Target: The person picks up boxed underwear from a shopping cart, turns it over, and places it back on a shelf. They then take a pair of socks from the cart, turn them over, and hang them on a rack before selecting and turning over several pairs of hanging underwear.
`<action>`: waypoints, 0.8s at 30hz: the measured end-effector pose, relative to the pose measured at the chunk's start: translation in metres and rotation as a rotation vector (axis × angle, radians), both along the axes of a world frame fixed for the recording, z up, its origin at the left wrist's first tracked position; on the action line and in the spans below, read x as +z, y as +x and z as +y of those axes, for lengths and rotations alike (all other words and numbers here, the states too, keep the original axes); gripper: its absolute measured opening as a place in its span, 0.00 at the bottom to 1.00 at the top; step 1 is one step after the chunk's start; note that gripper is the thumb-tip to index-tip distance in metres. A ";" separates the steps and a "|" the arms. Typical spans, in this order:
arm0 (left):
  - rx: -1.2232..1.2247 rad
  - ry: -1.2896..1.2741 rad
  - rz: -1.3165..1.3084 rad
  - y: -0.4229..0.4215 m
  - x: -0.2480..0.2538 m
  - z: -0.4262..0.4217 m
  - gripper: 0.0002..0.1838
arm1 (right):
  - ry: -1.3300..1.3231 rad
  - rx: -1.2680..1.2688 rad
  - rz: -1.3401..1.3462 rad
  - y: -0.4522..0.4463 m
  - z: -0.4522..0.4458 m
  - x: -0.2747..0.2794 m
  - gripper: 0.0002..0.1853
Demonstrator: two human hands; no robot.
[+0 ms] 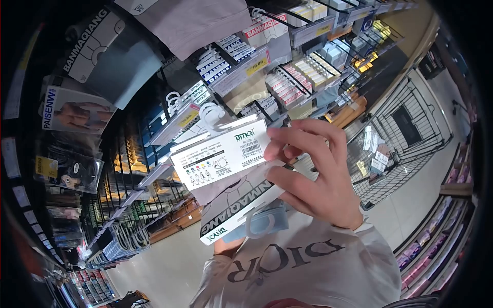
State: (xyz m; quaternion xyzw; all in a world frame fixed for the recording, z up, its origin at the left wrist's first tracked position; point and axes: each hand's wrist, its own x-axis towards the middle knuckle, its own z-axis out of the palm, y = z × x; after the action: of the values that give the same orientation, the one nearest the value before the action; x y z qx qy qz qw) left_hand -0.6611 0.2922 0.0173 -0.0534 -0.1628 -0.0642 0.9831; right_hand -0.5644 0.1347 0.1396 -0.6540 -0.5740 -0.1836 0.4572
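Store aisle (154,269), shopping cart (407,124) beyond. White header card (218,151) sits above the BANMAQIANG pack (239,205); right hand (328,177) pinches the card's right end — best kept off the print. Left hand (229,246) mostly hidden — its fingers cannot be judged.

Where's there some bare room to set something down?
Bare floor lies between the left-hand racks and the white shirt, and between the cart and right-hand shelves. The upper racks are crowded with packages.

Pale long-sleeved top (313,280) with dark "DIOR" lettering (323,249) across the chest
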 end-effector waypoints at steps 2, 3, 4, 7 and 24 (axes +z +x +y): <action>0.023 0.022 0.018 -0.004 -0.009 -0.003 0.47 | -0.075 0.050 0.064 0.004 -0.002 0.004 0.14; 0.028 0.024 0.028 -0.008 -0.012 -0.005 0.47 | -0.107 0.076 0.080 0.008 -0.002 0.005 0.14; 0.032 0.031 0.038 -0.010 -0.015 -0.005 0.47 | -0.140 0.100 0.096 0.011 -0.002 0.006 0.13; 0.050 0.047 0.048 -0.017 -0.023 -0.006 0.47 | -0.165 0.153 0.083 0.019 -0.003 0.005 0.15; 0.135 0.072 0.136 -0.033 -0.055 0.002 0.48 | -0.048 0.197 -0.057 0.030 0.009 -0.023 0.15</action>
State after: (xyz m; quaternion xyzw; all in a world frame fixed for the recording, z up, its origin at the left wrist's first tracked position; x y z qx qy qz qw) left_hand -0.6941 0.2937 -0.0381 -0.0110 -0.0966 0.0003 0.9953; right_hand -0.5341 0.1438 0.1165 -0.5997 -0.6527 -0.1422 0.4407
